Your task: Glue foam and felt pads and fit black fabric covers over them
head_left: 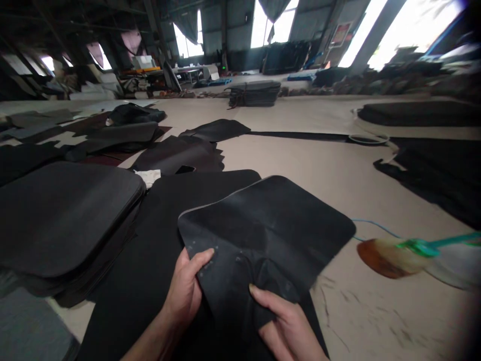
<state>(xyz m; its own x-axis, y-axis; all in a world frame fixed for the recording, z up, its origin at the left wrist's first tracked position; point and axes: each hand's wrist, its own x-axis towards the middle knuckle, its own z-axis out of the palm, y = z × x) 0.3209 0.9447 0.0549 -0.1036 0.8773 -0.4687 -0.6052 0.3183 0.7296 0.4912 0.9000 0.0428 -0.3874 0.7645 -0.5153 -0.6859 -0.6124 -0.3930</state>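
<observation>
Both my hands grip the near edge of a black rubbery sheet [270,225] with rounded corners, lifted and slightly crumpled where I hold it. My left hand [186,291] pinches its lower left part, thumb on top. My right hand [287,326] clamps the crumpled lower middle, thumb pressed over the fold. Beneath it lies another flat black sheet [161,250] on the tan floor covering [323,165].
A thick stack of dark grey mats [63,220] sits to the left. More black cut pieces [180,153] lie beyond, and dark sheets [439,170] spread at right. A blurred brush with a green handle [398,255] lies at right. Bundles [255,93] and tables stand far back.
</observation>
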